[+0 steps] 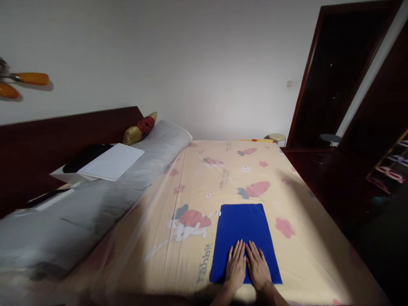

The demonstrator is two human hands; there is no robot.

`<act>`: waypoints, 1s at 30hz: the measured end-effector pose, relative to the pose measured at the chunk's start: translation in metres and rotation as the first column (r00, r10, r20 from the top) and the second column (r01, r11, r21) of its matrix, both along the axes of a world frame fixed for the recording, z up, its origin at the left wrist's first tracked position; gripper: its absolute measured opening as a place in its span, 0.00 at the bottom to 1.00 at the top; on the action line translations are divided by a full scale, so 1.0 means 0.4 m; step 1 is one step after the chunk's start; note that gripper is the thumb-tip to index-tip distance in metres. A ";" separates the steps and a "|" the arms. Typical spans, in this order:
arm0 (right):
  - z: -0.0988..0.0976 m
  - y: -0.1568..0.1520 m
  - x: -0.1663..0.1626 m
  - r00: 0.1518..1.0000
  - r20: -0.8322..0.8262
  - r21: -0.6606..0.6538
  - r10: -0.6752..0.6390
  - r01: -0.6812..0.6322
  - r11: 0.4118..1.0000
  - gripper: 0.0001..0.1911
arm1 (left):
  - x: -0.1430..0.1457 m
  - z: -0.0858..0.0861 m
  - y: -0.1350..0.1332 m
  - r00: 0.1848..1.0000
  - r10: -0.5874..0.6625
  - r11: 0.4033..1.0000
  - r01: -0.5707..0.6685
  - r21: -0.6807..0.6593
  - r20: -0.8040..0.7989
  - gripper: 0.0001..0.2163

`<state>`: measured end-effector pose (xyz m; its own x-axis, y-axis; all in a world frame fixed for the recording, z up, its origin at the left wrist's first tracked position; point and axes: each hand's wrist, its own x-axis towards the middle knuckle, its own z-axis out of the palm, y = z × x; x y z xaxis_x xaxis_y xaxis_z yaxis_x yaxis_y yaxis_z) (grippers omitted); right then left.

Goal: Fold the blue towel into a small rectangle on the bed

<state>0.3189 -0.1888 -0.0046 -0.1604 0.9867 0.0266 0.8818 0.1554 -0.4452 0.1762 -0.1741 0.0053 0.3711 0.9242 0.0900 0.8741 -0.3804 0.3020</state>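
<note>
My left hand point(236, 265) and right hand point(258, 267) lie flat, fingers spread, side by side on the blue cloth point(244, 229), gripping nothing; it lies near the bed's point(312, 255) near edge.

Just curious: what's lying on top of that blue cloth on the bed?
Both hands, left hand and right hand, lie flat on the blue cloth. The cloth beneath them is hidden.

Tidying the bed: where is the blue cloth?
The flat rectangular blue cloth lies on the near, right-of-centre bedsheet, under both hands.
</note>
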 end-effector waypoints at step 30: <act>-0.096 -0.011 0.263 0.967 0.160 0.174 -0.199 0.171 0.970 0.28 | -0.229 -0.033 0.021 0.962 0.203 0.939 -0.139 0.314 -0.183 0.26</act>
<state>0.4242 -0.1933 -0.0430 0.0088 0.9851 0.1717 0.9636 0.0376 -0.2648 0.0844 -0.1656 -0.0078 0.2497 0.9187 0.3060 0.9648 -0.2630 0.0023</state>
